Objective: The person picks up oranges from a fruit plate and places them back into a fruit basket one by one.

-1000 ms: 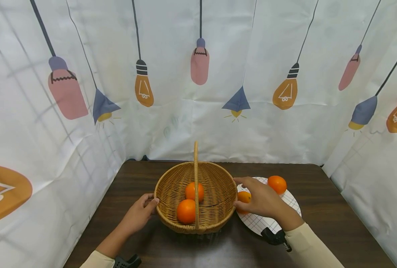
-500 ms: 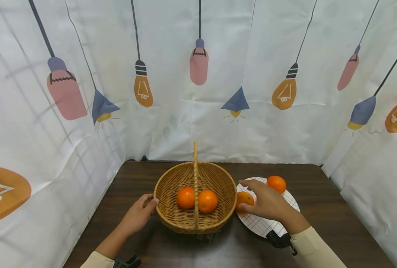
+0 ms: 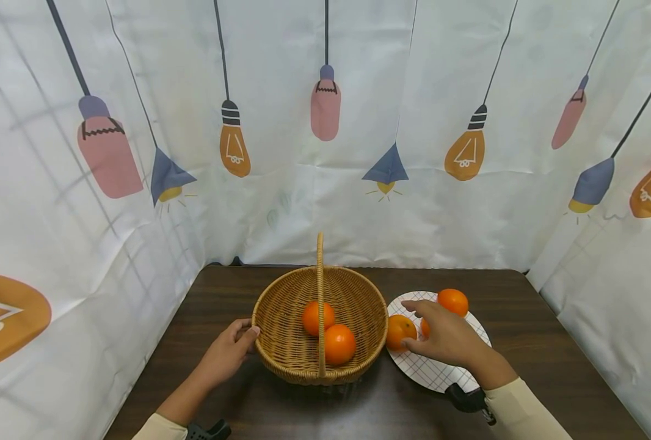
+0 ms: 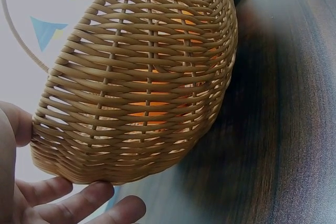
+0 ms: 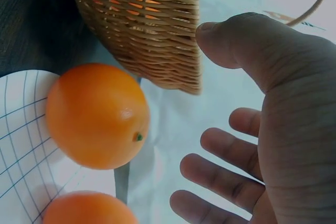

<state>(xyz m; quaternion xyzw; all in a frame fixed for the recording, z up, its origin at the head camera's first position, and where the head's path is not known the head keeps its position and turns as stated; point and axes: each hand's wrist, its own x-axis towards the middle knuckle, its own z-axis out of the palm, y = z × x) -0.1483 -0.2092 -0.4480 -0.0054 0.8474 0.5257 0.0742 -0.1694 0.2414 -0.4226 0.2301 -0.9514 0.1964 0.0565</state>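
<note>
A wicker basket [image 3: 276,360] with a tall arched handle stands mid-table, holding two oranges, one [image 3: 318,318] behind the handle and one [image 3: 339,344] nearer. My left hand [image 3: 229,353] holds the basket's left rim between thumb and fingers; the left wrist view shows its woven side [image 4: 142,77] close up. To the right, my right hand [image 3: 446,336] hovers over a white checked plate [image 3: 424,370], fingers spread and holding nothing. On the plate's left edge sits an orange [image 3: 400,332], just left of the thumb. Another orange [image 3: 425,328] is mostly hidden behind that hand.
At the back of the plate is a further orange [image 3: 453,302]. The dark wooden table [image 3: 545,366] is bounded by a white curtain [image 3: 281,214] printed with lamps, hanging behind and at both sides.
My right hand has left the basket's right rim and moved right over the plate. Inside the basket the two oranges have rolled about and shifted rightward. The left hand stays put.
</note>
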